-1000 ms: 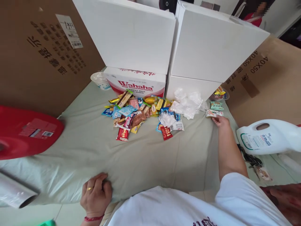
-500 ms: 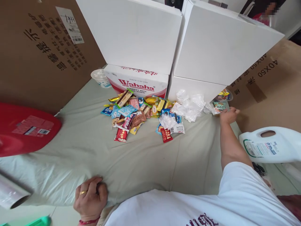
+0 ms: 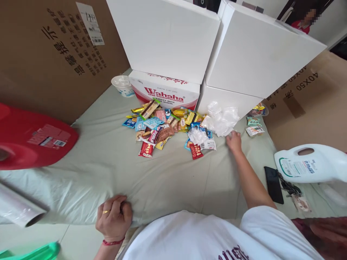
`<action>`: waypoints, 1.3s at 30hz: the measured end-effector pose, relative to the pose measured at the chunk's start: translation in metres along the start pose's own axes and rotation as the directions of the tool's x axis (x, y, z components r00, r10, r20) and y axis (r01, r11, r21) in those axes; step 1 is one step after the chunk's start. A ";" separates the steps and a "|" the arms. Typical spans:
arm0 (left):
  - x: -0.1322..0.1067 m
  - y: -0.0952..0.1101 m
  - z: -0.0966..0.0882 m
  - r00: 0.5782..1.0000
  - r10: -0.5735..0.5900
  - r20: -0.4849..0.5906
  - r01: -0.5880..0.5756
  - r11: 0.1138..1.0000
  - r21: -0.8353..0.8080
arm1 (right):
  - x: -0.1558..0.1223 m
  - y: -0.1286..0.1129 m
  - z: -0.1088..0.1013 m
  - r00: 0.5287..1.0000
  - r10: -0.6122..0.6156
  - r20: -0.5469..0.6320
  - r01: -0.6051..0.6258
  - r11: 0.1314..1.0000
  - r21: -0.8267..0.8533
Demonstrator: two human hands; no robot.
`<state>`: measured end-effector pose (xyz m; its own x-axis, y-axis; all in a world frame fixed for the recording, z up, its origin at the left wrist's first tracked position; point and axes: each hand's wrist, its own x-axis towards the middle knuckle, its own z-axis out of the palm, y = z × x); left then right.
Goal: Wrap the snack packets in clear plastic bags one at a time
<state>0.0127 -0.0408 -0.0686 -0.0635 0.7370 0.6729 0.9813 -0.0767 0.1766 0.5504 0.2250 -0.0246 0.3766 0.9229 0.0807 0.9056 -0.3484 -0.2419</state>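
My right hand (image 3: 234, 141) reaches forward, its fingers closed on a bit of clear plastic bag (image 3: 230, 136) at the front edge of a crumpled heap of clear plastic bags (image 3: 221, 121). To its right lie a green snack packet (image 3: 254, 121) and a white one (image 3: 255, 130). Left of the heap spreads a pile of wrapped snacks (image 3: 159, 126), with a smaller crumpled plastic bag (image 3: 197, 136) and a red packet (image 3: 196, 151) at its right end. My left hand (image 3: 114, 218), curled into a fist, rests on the near edge of the sheet, nothing showing in it.
White boxes (image 3: 165, 39) and a Wahaha carton (image 3: 165, 94) stand behind the snacks. A paper cup (image 3: 121, 86) is at back left. A red jug (image 3: 35, 135) lies left; a white detergent bottle (image 3: 311, 164) and phone (image 3: 273, 185) lie right. Brown cardboard (image 3: 311, 97) flanks the sheet.
My right hand has let go of the green packet, moved left and closed on clear plastic beside the heap. The camera view has shifted slightly. My left fist stays on the sheet's edge.
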 end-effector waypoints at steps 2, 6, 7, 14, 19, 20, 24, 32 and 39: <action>0.001 0.000 0.000 1.000 0.009 0.010 -0.008 1.000 -0.016 | -0.023 -0.002 0.006 0.998 -0.059 -0.004 0.059 0.992 0.111; 0.002 0.000 -0.001 1.000 0.004 0.023 -0.003 0.999 -0.046 | -0.043 -0.001 0.006 0.997 -0.026 -0.075 0.055 0.910 0.412; 0.002 0.000 -0.001 1.000 -0.005 0.026 0.006 0.999 -0.052 | -0.045 0.000 0.003 0.997 -0.011 -0.081 0.046 0.897 0.439; 0.020 0.016 -0.012 0.958 -0.275 0.087 0.288 0.908 -0.305 | -0.101 -0.018 -0.013 0.956 0.194 -0.221 0.002 0.746 0.666; 0.056 0.054 -0.012 0.955 -0.200 0.221 0.291 0.781 -0.553 | -0.126 -0.036 -0.015 0.926 0.219 -0.308 -0.007 0.824 0.567; 0.062 0.061 -0.011 0.954 -0.158 0.253 0.281 0.764 -0.581 | -0.119 -0.037 -0.017 0.930 0.216 -0.297 -0.032 0.853 0.521; 0.071 0.075 -0.007 0.923 -0.058 0.380 0.309 0.698 -0.645 | -0.088 -0.032 -0.030 0.963 0.203 -0.178 -0.090 0.862 0.499; 0.066 0.088 -0.012 0.617 -0.166 0.769 0.783 0.233 -0.577 | -0.186 -0.070 -0.047 0.936 0.026 0.351 -0.352 0.111 0.929; 0.102 0.137 0.011 0.506 0.022 0.862 0.861 0.045 -0.506 | -0.249 -0.134 -0.031 0.759 -0.250 0.601 -0.645 -0.164 0.746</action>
<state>0.1427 0.0313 0.0165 0.1461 0.9503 -0.2751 -0.1027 0.2912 0.9511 0.3412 0.0372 0.0178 -0.0579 0.8864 -0.4593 -0.5367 -0.4156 -0.7343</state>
